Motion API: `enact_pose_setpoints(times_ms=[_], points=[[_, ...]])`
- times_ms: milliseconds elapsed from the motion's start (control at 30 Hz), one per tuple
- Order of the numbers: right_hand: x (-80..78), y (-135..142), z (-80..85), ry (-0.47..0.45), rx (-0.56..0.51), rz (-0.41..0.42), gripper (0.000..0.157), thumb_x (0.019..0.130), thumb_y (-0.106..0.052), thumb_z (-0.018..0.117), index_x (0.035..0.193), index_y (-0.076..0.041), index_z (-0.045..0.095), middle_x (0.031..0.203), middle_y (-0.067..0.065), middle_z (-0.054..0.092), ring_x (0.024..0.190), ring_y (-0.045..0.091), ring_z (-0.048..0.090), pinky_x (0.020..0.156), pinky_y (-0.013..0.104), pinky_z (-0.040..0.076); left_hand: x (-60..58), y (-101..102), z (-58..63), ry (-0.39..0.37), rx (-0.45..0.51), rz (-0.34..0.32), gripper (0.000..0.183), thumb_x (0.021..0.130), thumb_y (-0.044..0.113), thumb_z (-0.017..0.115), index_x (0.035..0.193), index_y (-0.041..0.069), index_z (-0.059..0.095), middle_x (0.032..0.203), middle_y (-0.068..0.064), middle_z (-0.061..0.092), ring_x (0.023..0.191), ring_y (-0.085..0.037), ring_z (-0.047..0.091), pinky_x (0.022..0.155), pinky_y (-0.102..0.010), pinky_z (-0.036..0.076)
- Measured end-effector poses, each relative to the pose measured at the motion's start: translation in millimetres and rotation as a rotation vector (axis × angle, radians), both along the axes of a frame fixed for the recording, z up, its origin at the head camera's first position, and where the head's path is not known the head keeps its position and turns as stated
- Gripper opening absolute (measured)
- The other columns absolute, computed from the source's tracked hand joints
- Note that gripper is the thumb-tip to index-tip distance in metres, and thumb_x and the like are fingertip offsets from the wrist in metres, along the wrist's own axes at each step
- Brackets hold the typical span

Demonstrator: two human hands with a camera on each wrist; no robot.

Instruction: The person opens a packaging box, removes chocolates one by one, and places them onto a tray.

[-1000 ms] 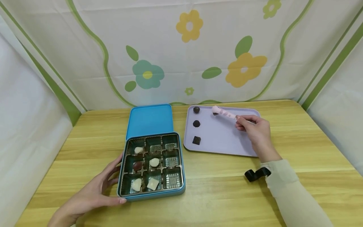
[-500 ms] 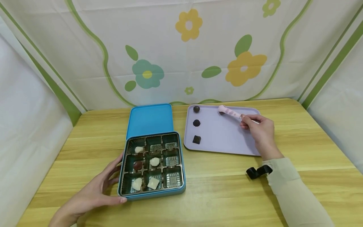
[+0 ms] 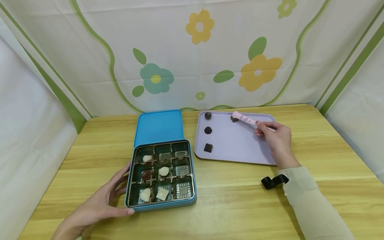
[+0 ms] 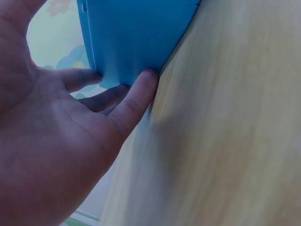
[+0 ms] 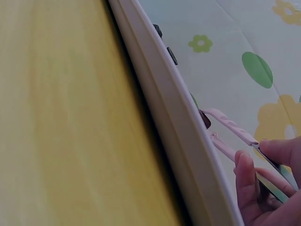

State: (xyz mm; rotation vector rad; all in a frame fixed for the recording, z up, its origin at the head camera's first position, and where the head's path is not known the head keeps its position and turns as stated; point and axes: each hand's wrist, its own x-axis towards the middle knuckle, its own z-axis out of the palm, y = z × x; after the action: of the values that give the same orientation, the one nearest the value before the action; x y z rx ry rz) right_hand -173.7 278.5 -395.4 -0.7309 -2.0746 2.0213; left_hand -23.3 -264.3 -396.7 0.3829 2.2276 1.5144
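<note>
In the head view, my left hand [image 3: 99,203] rests against the left side of a blue tin [image 3: 165,206], its thumb at the near left corner. The left wrist view has its straight fingertips on the tin's side wall [image 4: 127,42]. My right hand [image 3: 277,138] pinches pink tongs [image 3: 246,118] between thumb and fingers. Their tips are at a small dark chocolate [image 3: 234,119] near the back rim of a lilac tray [image 3: 237,146]. In the right wrist view, the tong arms [image 5: 233,128] stand apart beside this chocolate [image 5: 206,119].
Inside the tin, a gold divided insert holds several white chocolates [image 3: 163,171] and a reddish-brown one [image 3: 145,175]. Its blue lid [image 3: 159,128] lies open behind. A round [image 3: 208,115], a ridged [image 3: 208,130] and a square dark chocolate [image 3: 208,148] line the tray's left side. A patterned curtain [image 3: 180,66] hangs behind the table.
The right hand has shifted a little to the right with the tongs, and the dark chocolate at their tips now lies farther right. My left hand stays by the tin.
</note>
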Motion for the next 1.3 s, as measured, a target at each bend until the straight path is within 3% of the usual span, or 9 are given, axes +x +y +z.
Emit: enact_pose_setpoints(times_ms=[200, 467, 867, 1300], points=[[-0.1, 1.2, 0.8, -0.015, 0.028, -0.015, 0.025, 0.096, -0.019, 0.084, 0.113, -0.003, 0.079, 0.073, -0.009, 0.076, 0.065, 0.004, 0.074, 0.068, 0.019, 0.062, 0.3, -0.7, -0.9, 0.011, -0.004, 0.001, 0.121, 0.088, 0.01, 0.088, 0.174, 0.038, 0.007, 0.178, -0.029, 0.011, 0.151, -0.051, 0.034, 0.107, -0.015, 0.046], [0.8, 4.6, 2.1, 0.004, 0.041, -0.032, 0.011, 0.095, -0.019, 0.085, 0.101, -0.011, 0.08, 0.074, -0.011, 0.077, 0.065, 0.004, 0.074, 0.067, 0.018, 0.061, -0.1, 0.3, 0.1, -0.017, 0.019, -0.002, 0.121, 0.089, 0.009, 0.087, 0.174, 0.038, 0.006, 0.177, -0.032, 0.008, 0.15, -0.069, 0.028, 0.104, -0.016, 0.047], [3.3, 3.2, 3.4, 0.007, 0.055, -0.009, 0.017, 0.094, -0.021, 0.085, 0.105, -0.011, 0.077, 0.076, -0.013, 0.076, 0.067, 0.003, 0.075, 0.069, 0.018, 0.061, -1.1, 0.2, 0.3, -0.07, -0.012, 0.017, 0.119, 0.09, 0.012, 0.087, 0.173, 0.041, 0.007, 0.178, -0.027, 0.008, 0.151, -0.067, 0.03, 0.102, -0.015, 0.048], [3.7, 4.6, 3.9, -0.016, 0.137, 0.01, 0.025, 0.097, -0.024, 0.082, 0.114, -0.009, 0.074, 0.076, -0.018, 0.075, 0.069, 0.002, 0.075, 0.07, 0.016, 0.061, -0.7, 0.2, 0.7, -0.054, 0.005, 0.014, 0.119, 0.089, 0.01, 0.087, 0.174, 0.04, 0.007, 0.179, -0.027, 0.006, 0.15, -0.068, 0.031, 0.102, -0.016, 0.049]])
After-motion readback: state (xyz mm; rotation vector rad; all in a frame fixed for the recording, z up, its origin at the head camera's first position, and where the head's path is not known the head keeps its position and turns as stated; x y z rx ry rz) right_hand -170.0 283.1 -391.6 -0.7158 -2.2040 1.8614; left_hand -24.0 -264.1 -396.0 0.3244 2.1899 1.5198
